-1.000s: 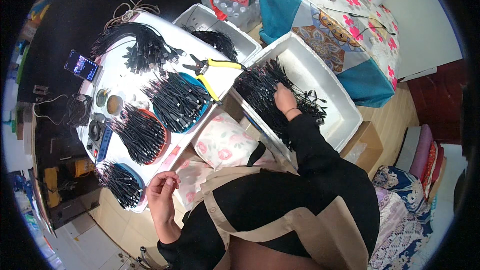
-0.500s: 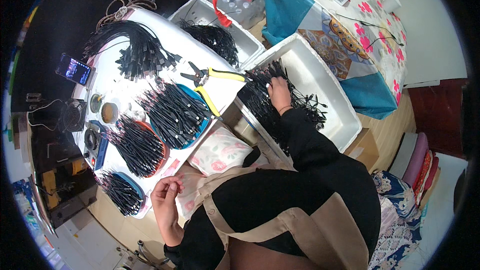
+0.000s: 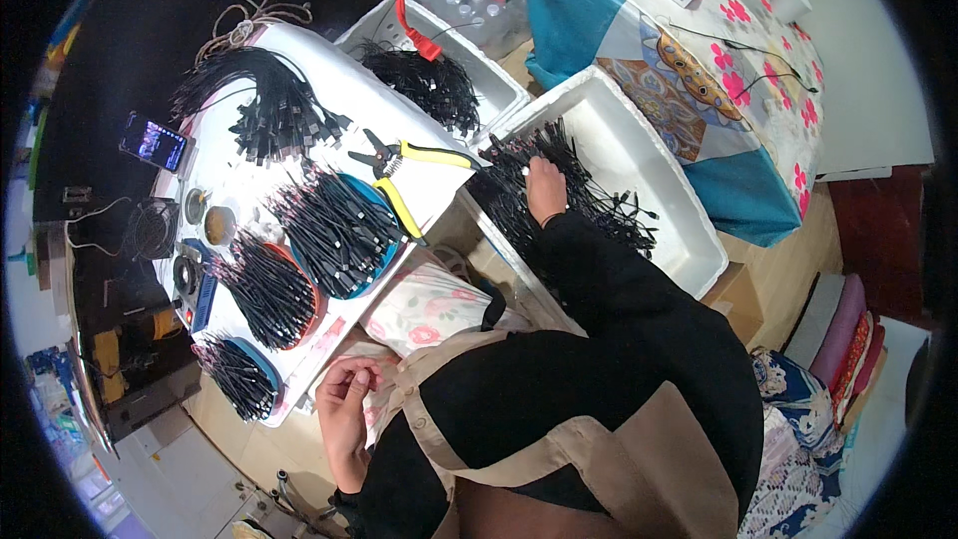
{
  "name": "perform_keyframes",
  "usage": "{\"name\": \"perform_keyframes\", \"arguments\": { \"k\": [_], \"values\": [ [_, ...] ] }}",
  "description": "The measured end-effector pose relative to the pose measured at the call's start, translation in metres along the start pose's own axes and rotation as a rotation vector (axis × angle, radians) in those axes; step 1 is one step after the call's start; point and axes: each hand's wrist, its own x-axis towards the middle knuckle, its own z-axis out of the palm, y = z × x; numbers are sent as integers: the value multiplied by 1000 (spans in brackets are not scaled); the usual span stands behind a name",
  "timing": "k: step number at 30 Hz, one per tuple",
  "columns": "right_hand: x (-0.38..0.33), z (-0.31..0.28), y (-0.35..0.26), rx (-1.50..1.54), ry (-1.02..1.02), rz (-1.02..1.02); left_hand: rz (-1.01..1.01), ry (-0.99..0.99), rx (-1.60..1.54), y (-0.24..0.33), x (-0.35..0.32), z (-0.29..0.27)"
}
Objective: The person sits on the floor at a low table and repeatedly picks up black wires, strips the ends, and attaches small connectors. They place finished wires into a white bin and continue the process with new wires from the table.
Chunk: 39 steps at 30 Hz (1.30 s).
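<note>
My right hand point(image 3: 544, 190) reaches into a white foam box point(image 3: 705, 250) and rests on a heap of short black cables point(image 3: 609, 205). Its fingers are curled downward among them; what they grip, if anything, is hidden. My left hand point(image 3: 344, 414) hovers over my lap, near the front edge of the white table point(image 3: 329, 70), with thumb and fingers curled together and nothing visible in them. On the table, cable bundles with bare reddish ends stand in tubs: one large bundle point(image 3: 334, 230), a middle one point(image 3: 264, 289) and a small one point(image 3: 238, 379).
Yellow-handled wire strippers point(image 3: 399, 170) lie at the table's right edge. Behind them is a bunch of longer black cables point(image 3: 269, 105). A phone point(image 3: 155, 143), small round tins point(image 3: 218, 225) and a blue device point(image 3: 204, 299) line the left side. A second foam box point(image 3: 494, 95) stands behind.
My right hand has shifted slightly left and toward the far side over the cable heap. My left hand stays curled over my lap, a little lower in view. The view has tilted slightly.
</note>
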Motion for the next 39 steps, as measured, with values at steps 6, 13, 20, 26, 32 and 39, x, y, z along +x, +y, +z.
{"name": "perform_keyframes", "arguments": {
  "k": [6, 13, 20, 26, 32, 39],
  "values": [
    [2, -3, 11, 164, 124, 11, -1, -31, 3, -5, 2, -3],
    [25, -13, 1, 386, 125, -75, 16, -4, -14, -5, -4, -5],
    [50, 1, -28, 259, -3, -97, 20, -25, 61, 1, -8, 6],
    [39, -2, -18, 110, -108, -138, -66, 16, -31, -8, -5, 6],
    [25, -2, -38, 46, 40, -196, -55, -49, 17, -10, -2, 3],
    [34, 12, -43, 283, -93, -187, 38, -94, -174, -22, 2, -4]
  ]
}}
